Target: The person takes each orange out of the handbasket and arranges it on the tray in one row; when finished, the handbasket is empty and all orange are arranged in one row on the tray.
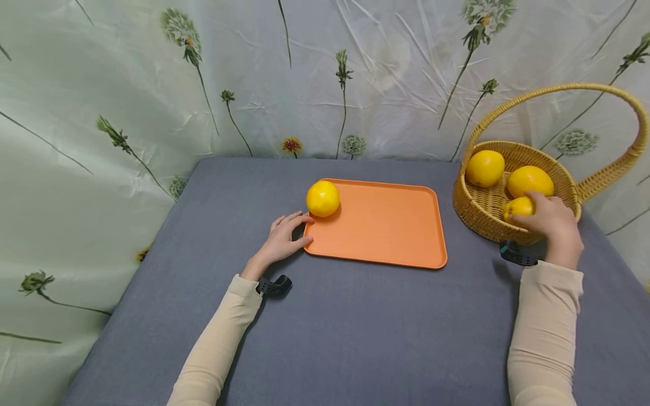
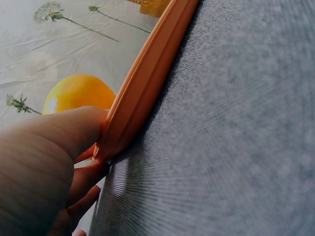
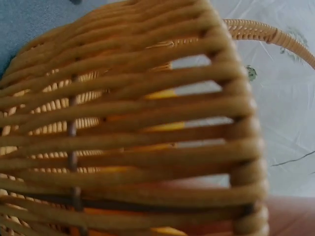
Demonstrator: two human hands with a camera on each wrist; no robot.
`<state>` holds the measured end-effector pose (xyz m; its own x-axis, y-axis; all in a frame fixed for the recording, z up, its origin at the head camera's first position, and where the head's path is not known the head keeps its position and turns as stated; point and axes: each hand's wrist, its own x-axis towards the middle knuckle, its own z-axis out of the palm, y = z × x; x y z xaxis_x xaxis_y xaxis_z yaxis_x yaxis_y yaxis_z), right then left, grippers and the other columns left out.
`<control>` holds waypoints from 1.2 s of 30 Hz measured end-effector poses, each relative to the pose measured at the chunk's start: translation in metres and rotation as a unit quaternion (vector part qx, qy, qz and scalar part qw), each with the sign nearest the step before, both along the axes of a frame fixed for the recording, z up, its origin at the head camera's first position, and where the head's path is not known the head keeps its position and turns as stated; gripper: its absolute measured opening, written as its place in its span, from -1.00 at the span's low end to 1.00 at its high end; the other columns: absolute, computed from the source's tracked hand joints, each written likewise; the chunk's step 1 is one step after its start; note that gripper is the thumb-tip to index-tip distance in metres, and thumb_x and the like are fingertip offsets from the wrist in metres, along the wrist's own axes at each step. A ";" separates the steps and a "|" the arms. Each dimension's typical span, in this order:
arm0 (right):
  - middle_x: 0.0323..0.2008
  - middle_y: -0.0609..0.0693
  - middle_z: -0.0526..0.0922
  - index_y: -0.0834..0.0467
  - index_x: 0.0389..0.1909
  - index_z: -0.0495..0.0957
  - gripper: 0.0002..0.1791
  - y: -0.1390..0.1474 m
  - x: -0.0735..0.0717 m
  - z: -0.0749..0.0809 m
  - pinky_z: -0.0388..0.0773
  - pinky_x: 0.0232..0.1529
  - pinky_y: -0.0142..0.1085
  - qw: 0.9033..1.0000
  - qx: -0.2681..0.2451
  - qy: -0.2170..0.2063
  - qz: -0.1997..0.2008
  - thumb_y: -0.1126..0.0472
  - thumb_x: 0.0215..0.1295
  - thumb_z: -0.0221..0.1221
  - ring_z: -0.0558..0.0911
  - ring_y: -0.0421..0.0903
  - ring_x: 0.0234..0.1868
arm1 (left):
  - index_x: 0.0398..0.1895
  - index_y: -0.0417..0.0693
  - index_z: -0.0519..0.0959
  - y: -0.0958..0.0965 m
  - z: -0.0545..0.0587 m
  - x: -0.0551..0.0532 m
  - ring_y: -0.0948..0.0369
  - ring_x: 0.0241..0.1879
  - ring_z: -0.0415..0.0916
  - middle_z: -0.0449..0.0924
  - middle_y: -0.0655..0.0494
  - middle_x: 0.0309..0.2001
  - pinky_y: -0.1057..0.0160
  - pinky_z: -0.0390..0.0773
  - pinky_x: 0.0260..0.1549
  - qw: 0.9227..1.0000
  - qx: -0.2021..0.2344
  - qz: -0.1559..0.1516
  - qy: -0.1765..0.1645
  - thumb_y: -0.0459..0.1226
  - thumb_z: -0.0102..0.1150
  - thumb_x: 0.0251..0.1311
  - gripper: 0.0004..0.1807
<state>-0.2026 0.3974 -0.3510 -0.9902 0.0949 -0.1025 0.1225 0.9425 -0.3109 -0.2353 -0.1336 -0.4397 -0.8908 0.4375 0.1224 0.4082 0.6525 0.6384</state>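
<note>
In the head view, my right hand (image 1: 550,217) reaches over the near rim of a wicker basket (image 1: 477,217) and grips a yellow fruit (image 1: 519,210) inside it. Two more yellow fruits lie beside that one, one at the left (image 1: 485,168) and another behind (image 1: 530,180). The basket's woven side hides most of this hand in the right wrist view. My left hand (image 1: 281,239) pinches the left edge of an orange tray (image 1: 386,223), its thumb at the rim. A round yellow fruit (image 1: 323,198) sits in the tray's far left corner, just beyond the fingers.
The basket's tall arched handle (image 1: 563,87) rises over the fruits and leans right. A grey cloth (image 1: 365,332) covers the table. Behind the table and along its left side hangs a pale curtain (image 1: 264,101) printed with flowers.
</note>
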 end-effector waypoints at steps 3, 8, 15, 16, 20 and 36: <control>0.08 0.59 0.22 0.35 0.37 -0.02 -0.10 0.002 0.000 0.001 0.26 -0.10 0.27 1.000 0.002 -0.024 0.012 -0.19 0.26 0.03 0.29 0.48 -0.02 | 0.16 -0.07 0.45 0.000 0.000 0.001 -0.02 0.42 0.10 0.39 -0.05 0.29 -0.19 -0.16 0.35 1.000 0.003 -0.001 -0.003 -0.13 0.20 0.17 -0.51; 0.19 0.59 0.17 0.27 0.43 -0.12 -0.02 -0.001 -0.001 0.003 0.24 -0.04 0.31 0.999 -0.018 -0.042 0.017 -0.29 0.24 -0.01 0.29 0.49 0.04 | 0.16 -0.06 0.45 0.001 0.000 0.001 -0.01 0.42 0.09 0.38 -0.04 0.31 -0.19 -0.17 0.35 1.000 0.002 0.003 -0.002 -0.12 0.20 0.17 -0.52; 0.12 0.60 0.21 0.29 0.40 -0.06 0.05 -0.012 -0.004 0.002 0.29 -0.15 0.28 0.998 -0.010 -0.022 -0.056 -0.43 0.17 -0.07 0.30 0.52 0.01 | 0.17 -0.06 0.44 0.001 -0.001 0.000 -0.02 0.43 0.08 0.37 -0.05 0.31 -0.19 -0.17 0.35 1.000 -0.002 0.003 -0.005 -0.12 0.19 0.17 -0.50; 0.11 0.61 0.21 0.29 0.40 -0.05 0.05 -0.013 -0.004 0.002 0.30 -0.15 0.26 0.998 -0.010 -0.021 -0.064 -0.43 0.16 -0.07 0.30 0.52 0.00 | 0.17 -0.06 0.44 0.001 -0.001 0.000 -0.02 0.43 0.09 0.37 -0.05 0.31 -0.19 -0.16 0.35 1.000 -0.002 0.002 -0.003 -0.12 0.20 0.17 -0.50; 0.06 0.61 0.23 0.30 0.36 0.01 0.02 -0.017 -0.004 0.002 0.31 -0.15 0.23 0.998 -0.012 -0.010 -0.067 -0.41 0.16 -0.04 0.32 0.50 -0.03 | 0.17 -0.08 0.44 0.001 0.000 0.000 -0.04 0.42 0.10 0.38 -0.07 0.30 -0.20 -0.15 0.34 1.000 -0.001 0.000 0.004 -0.14 0.21 0.16 -0.50; 0.02 0.57 0.25 0.21 0.32 0.15 -0.17 -0.018 -0.011 -0.002 0.27 -0.27 0.20 0.999 -0.014 0.014 -0.032 -0.20 0.17 0.12 0.29 0.49 -0.11 | 0.16 -0.08 0.45 0.001 -0.001 -0.001 -0.03 0.42 0.10 0.38 -0.07 0.31 -0.20 -0.16 0.35 1.000 -0.001 0.002 0.003 -0.13 0.20 0.17 -0.51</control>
<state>-0.2140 0.3798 -0.3533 -0.9847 0.1561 -0.0776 0.1733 0.9239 -0.3410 -0.2364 -0.1330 -0.4404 -0.8921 0.4339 0.1260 0.4087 0.6559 0.6346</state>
